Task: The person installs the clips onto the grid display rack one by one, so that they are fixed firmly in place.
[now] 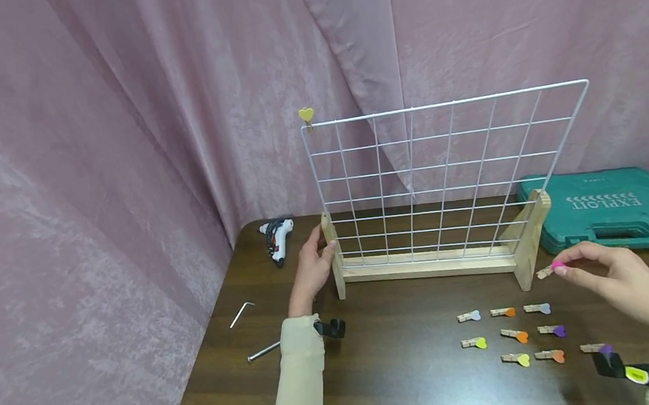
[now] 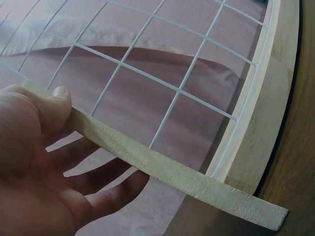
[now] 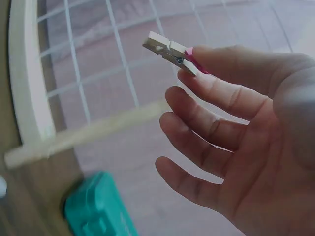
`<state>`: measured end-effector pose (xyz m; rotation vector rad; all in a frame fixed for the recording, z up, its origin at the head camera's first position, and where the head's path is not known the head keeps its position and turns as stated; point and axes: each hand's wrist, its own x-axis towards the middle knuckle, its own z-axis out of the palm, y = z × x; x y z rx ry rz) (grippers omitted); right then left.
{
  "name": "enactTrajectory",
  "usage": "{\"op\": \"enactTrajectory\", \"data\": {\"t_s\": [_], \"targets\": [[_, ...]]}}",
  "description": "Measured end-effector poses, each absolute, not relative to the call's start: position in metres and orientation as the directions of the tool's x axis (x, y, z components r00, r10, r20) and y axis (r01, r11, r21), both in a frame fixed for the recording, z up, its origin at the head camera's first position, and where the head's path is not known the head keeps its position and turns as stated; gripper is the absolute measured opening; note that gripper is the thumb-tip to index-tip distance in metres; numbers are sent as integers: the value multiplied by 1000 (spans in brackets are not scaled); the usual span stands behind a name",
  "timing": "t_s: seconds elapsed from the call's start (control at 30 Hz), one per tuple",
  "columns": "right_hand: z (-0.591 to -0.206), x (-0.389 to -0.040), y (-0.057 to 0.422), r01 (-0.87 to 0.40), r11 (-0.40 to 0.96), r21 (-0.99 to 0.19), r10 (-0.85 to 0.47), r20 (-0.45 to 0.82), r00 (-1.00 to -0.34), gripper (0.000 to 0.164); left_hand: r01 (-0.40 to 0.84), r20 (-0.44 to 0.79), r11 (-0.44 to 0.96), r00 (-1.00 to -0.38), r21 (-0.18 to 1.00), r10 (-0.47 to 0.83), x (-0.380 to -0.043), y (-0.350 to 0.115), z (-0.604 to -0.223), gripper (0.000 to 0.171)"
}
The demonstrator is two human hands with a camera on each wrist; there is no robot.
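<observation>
A white wire grid (image 1: 440, 177) stands upright in a wooden base (image 1: 426, 264) on the dark table. My left hand (image 1: 314, 263) grips the base's left wooden upright (image 2: 162, 167), thumb on one side and fingers behind it. My right hand (image 1: 599, 269) hovers near the base's right end and pinches a small wooden clothespin with a pink heart (image 1: 548, 269) between thumb and forefinger (image 3: 216, 59). The same pink-heart clothespin (image 3: 170, 51) shows in the right wrist view. A yellow-heart clothespin (image 1: 306, 116) is clipped on the grid's top left corner.
Several heart clothespins (image 1: 513, 334) lie in rows on the table in front of the grid. A teal tool case (image 1: 610, 209) sits at the back right. A glue gun (image 1: 277, 237), a hex key (image 1: 241, 313) and a bolt (image 1: 263, 351) lie at left. Pink curtain behind.
</observation>
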<state>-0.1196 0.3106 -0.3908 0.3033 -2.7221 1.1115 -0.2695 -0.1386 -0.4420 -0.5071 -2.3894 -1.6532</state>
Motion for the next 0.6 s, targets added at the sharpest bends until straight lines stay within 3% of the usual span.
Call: {"op": "enactTrajectory", "data": {"t_s": [0.33, 0.6], "targets": [[-369, -145, 272, -433, 608, -665, -166, 427, -889, 13, 370, 334, 333, -929, 867, 161, -271, -140, -441, 44], [-353, -158, 246, -571, 559, -601, -311, 486, -817, 17, 356, 318, 313, -933, 881, 167, -269, -137, -442, 44]]}}
